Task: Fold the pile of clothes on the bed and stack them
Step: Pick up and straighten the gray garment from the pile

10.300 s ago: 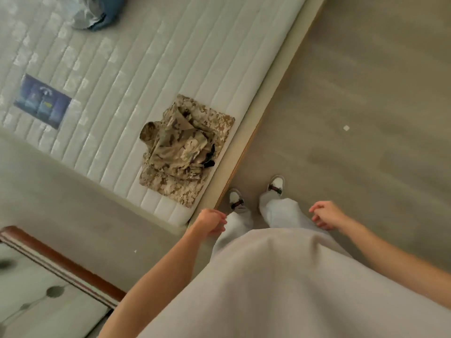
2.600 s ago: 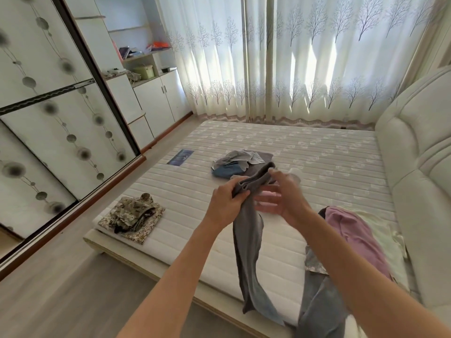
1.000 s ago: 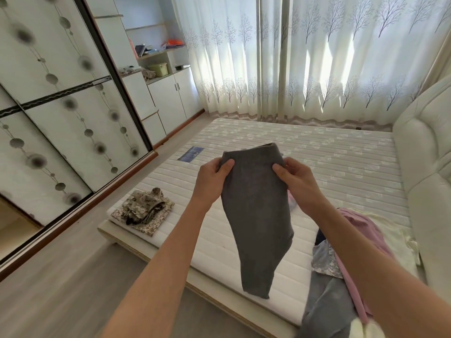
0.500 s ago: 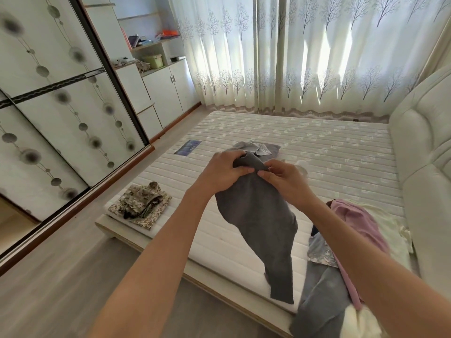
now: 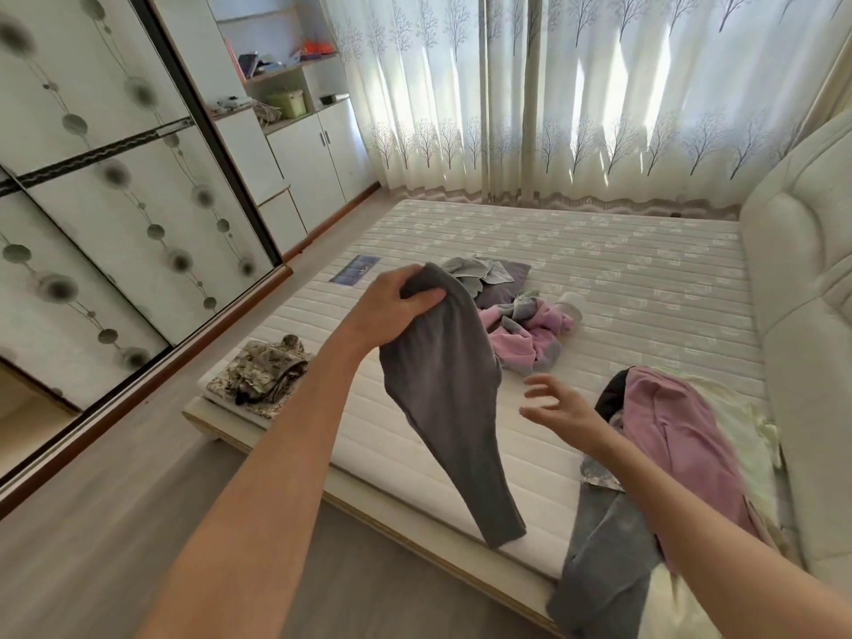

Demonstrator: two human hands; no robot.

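Grey trousers (image 5: 447, 385) hang from your left hand (image 5: 392, 311), whose grip is curled tight round their top edge above the bed (image 5: 645, 288). Your right hand (image 5: 560, 408) floats just beside them, fingers spread and holding nothing. Unfolded clothes (image 5: 677, 435) lie at its right; folded camouflage (image 5: 263, 371) sits on the left corner; more clothes (image 5: 521, 311) lie farther back.

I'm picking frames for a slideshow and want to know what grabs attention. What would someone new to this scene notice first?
First the dark grey garment hanging mid-frame over the mattress, gripped at its top by the left hand, while the right hand hovers open beside it. Next, the pink garment heaped at the right of the bed, and the camouflage clothes lying at the mattress's near-left corner.
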